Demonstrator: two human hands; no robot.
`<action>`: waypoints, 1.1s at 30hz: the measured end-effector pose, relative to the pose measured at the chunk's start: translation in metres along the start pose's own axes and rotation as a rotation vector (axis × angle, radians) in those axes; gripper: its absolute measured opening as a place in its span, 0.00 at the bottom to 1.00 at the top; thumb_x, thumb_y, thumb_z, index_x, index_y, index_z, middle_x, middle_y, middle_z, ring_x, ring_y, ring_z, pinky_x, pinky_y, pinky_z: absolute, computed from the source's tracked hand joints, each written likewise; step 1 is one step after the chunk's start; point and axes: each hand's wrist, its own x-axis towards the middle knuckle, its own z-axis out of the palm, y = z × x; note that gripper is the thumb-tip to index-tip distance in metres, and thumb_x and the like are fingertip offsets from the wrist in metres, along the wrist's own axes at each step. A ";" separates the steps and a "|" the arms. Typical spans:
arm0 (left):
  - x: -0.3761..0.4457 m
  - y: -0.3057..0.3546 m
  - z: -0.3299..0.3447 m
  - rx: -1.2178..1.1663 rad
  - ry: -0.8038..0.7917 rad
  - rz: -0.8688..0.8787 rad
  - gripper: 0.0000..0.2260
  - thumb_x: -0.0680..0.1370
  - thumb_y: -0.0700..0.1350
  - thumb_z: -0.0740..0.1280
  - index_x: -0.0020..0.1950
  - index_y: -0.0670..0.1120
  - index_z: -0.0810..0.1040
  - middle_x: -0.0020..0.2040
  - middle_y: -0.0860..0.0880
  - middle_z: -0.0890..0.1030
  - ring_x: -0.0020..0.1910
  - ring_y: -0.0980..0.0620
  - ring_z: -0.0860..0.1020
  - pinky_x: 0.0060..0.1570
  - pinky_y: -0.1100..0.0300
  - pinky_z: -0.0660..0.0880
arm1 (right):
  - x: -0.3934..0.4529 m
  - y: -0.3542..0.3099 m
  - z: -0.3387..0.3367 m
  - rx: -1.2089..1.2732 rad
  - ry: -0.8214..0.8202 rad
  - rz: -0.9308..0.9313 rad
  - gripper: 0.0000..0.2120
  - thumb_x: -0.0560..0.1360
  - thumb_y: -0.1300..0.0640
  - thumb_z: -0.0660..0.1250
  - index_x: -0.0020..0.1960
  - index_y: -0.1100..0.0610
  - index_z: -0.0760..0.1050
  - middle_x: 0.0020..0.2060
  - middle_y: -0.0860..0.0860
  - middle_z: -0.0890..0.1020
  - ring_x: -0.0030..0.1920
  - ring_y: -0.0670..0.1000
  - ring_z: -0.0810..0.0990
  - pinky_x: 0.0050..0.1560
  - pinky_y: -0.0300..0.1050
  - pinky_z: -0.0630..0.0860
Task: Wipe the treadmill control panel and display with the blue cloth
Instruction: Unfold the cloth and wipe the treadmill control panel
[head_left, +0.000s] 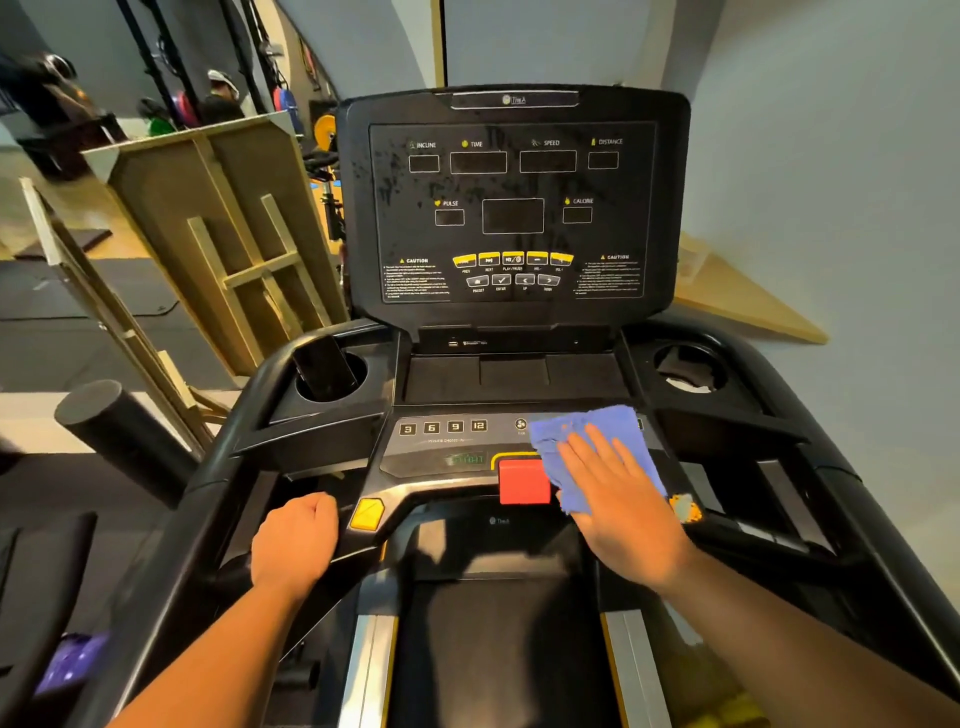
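Right hand (618, 499) half-hiding blue cloth (592, 441)

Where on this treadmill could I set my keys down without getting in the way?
The flat black shelf under the display looks bare, bordered by the two cup holders. The left cup holder holds a dark phone-like thing. The lower control panel is crowded: the right hand presses the blue cloth there, beside the red button. The left hand grips the handrail.

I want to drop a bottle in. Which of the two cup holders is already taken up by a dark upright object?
The left cup holder: a dark flat object stands tilted in it. The right cup holder holds nothing upright.
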 end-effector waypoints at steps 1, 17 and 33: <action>0.000 0.000 0.000 -0.005 -0.004 0.002 0.19 0.83 0.44 0.55 0.35 0.40 0.74 0.32 0.42 0.78 0.32 0.47 0.75 0.35 0.55 0.69 | -0.006 0.009 0.000 -0.013 0.029 0.038 0.33 0.78 0.45 0.52 0.79 0.59 0.57 0.77 0.57 0.65 0.79 0.56 0.52 0.77 0.51 0.44; -0.005 0.006 -0.005 -0.028 0.002 -0.016 0.18 0.82 0.44 0.55 0.35 0.40 0.72 0.32 0.43 0.77 0.32 0.48 0.73 0.38 0.53 0.70 | 0.038 -0.046 -0.014 0.210 -0.083 -0.016 0.32 0.81 0.46 0.52 0.81 0.58 0.52 0.81 0.54 0.53 0.81 0.55 0.45 0.79 0.49 0.38; -0.005 0.007 -0.008 -0.039 -0.005 -0.010 0.18 0.81 0.45 0.56 0.32 0.44 0.70 0.32 0.45 0.76 0.30 0.51 0.71 0.36 0.54 0.68 | 0.101 -0.199 -0.015 0.148 -0.074 -0.064 0.38 0.78 0.45 0.64 0.80 0.61 0.55 0.80 0.61 0.57 0.79 0.66 0.50 0.77 0.62 0.46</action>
